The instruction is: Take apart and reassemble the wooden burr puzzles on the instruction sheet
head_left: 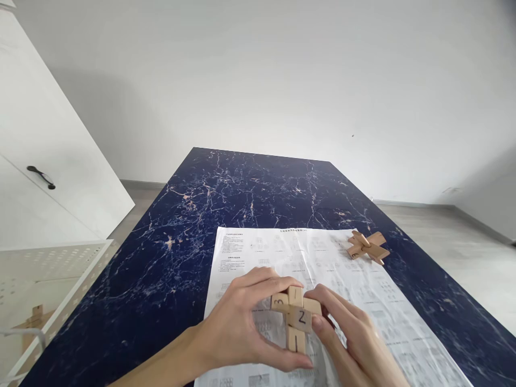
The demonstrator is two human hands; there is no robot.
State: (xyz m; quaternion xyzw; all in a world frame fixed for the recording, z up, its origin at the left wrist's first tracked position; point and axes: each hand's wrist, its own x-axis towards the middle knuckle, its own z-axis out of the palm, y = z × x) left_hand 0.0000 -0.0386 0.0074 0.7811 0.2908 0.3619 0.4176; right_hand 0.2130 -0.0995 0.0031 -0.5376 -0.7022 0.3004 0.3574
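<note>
A wooden burr puzzle (300,318) of interlocked blocks sits between my two hands, above a printed sheet. Handwritten marks "1", "2" and "3" show on its faces. My left hand (242,322) is curved round its left side, with fingers at the top block and the thumb under the bottom block. On the right, my right hand (350,328) pinches the block that sticks out to that side, between thumb and fingers. The puzzle's far side and underside are hidden.
A second wooden cross-shaped puzzle (367,247) lies at the sheet's upper right corner. The instruction sheet (242,279) spreads over the blue marbled table (250,188). Left of the table are a white cabinet (72,161) and a white perforated rack (60,274).
</note>
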